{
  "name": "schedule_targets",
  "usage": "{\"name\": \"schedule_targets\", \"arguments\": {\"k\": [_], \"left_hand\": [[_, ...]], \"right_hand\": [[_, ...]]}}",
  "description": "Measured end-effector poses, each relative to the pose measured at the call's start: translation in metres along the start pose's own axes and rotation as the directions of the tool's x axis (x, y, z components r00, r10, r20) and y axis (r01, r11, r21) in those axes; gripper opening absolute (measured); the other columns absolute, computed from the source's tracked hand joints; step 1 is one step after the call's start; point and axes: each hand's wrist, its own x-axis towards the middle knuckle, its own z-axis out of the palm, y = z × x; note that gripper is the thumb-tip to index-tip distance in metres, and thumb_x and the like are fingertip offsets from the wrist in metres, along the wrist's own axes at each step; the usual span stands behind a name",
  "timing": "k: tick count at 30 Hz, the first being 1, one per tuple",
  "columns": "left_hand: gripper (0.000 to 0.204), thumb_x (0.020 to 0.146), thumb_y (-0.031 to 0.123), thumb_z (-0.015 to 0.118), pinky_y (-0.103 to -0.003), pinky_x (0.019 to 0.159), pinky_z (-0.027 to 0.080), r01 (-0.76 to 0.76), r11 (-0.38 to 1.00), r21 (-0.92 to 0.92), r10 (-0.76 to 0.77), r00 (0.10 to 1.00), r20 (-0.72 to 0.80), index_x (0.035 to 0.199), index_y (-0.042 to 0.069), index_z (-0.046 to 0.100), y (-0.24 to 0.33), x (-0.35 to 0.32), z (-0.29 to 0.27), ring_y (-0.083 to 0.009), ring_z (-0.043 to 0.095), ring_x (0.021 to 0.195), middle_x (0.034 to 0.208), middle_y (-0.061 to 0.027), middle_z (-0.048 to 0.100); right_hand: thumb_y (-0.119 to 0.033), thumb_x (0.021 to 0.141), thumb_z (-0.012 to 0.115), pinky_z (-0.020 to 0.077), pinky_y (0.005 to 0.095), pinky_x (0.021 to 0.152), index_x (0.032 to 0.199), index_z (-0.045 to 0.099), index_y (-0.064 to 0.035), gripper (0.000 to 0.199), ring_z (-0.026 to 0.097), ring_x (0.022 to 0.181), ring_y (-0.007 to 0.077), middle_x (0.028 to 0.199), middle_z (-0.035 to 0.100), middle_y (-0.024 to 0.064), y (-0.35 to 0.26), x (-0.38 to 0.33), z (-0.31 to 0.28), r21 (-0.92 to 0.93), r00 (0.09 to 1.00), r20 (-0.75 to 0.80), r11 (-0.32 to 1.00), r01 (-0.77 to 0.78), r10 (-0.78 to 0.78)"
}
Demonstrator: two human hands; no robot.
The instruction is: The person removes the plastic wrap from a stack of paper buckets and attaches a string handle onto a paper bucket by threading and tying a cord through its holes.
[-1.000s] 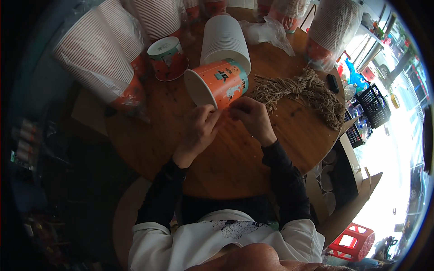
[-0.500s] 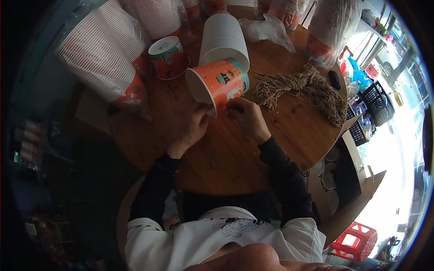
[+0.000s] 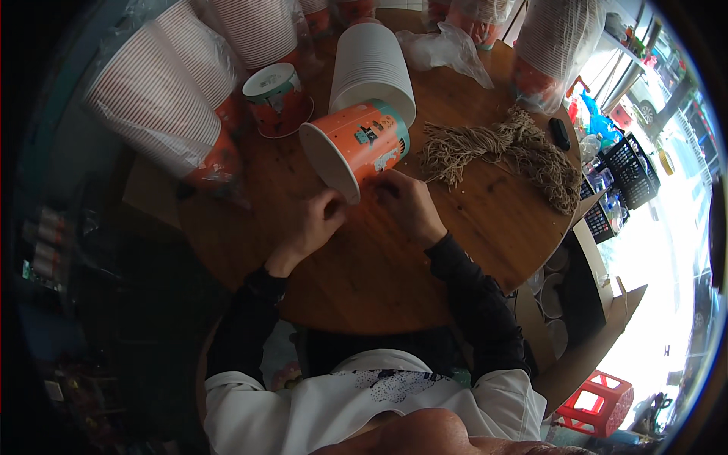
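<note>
An orange paper tub [image 3: 360,140] with a teal band lies on its side, its mouth toward the left. It rests beside a stack of nested white tubs [image 3: 369,68], also on its side. Just below the tub's rim is my left hand [image 3: 322,216], thumb and fingers pinched together. My right hand [image 3: 407,201] is closed at the tub's near side, with its fingertips partly hidden. Whatever either pinch holds is too small or too dark to make out. To the right lies a bundle of beige strings [image 3: 508,152].
Plastic-wrapped tub stacks stand at the left [image 3: 163,91] and back right [image 3: 557,53]. A smaller orange tub [image 3: 277,102] is upright at the back left. A clear plastic bag [image 3: 451,53] and a small black object [image 3: 560,133] lie on the round wooden table [image 3: 364,292].
My left hand has drawn away from the tub's rim, down and to the left. The tub has tipped slightly toward the left. My right hand has shifted only a little.
</note>
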Motion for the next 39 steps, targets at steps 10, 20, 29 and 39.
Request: {"name": "schedule_targets", "arguments": {"k": [10, 20, 29, 39], "left_hand": [[0.019, 0.091, -0.001, 0.062, -0.024, 0.069, 0.052, -0.054, 0.906, -0.42, -0.013, 0.988, -0.155, 0.109, 0.0, 0.066, 0.041, -0.006, 0.034, -0.0108, 0.064, 0.082, 0.095, -0.007, 0.067], [0.007, 0.095, 0.004, 0.059, -0.022, 0.064, 0.05, -0.098, 0.965, -0.243, 0.003, 0.932, -0.364, 0.101, 0.0, 0.059, 0.06, 0.024, 0.063, -0.0074, 0.06, 0.074, 0.095, -0.0026, 0.063], [0.01, 0.09, 0.004, 0.064, -0.026, 0.058, 0.049, -0.235, 0.948, -0.213, 0.181, 0.952, -0.247, 0.1, 0.001, 0.067, 0.072, 0.034, 0.064, -0.012, 0.061, 0.063, 0.08, -0.0053, 0.061], [0.012, 0.093, 0.01, 0.064, -0.021, 0.053, 0.044, 0.05, 0.87, -0.491, -0.06, 0.998, -0.003, 0.096, -0.001, 0.067, 0.082, 0.034, 0.058, -0.006, 0.056, 0.06, 0.073, -0.0007, 0.062]], "right_hand": [[-0.001, 0.086, 0.062, 0.0531, 0.0292, 0.064, 0.106, 0.059, -0.0001, 0.021, 0.067, 0.07, 0.0156, 0.085, 0.069, 0.0106, -0.014, -0.007, -0.02, 0.071, 0.987, 0.151, 0.995, -0.065, 0.054], [-0.004, 0.087, 0.063, 0.0514, 0.0313, 0.054, 0.106, 0.054, -0.0011, 0.02, 0.067, 0.063, 0.0166, 0.083, 0.067, 0.011, -0.029, -0.042, -0.047, 0.16, 0.978, -0.02, 0.967, -0.2, 0.205], [-0.004, 0.083, 0.059, 0.0514, 0.0372, 0.06, 0.099, 0.053, -0.0074, 0.017, 0.064, 0.075, 0.0275, 0.081, 0.062, 0.0081, -0.045, -0.051, -0.065, -0.431, 0.957, -0.038, 0.869, 0.243, -0.287], [-0.007, 0.089, 0.065, 0.0491, 0.0283, 0.062, 0.095, 0.065, -0.0009, 0.009, 0.062, 0.071, 0.0168, 0.083, 0.065, 0.0072, -0.032, -0.042, -0.074, -0.195, 0.926, -0.359, 0.979, 0.052, -0.121]]}}
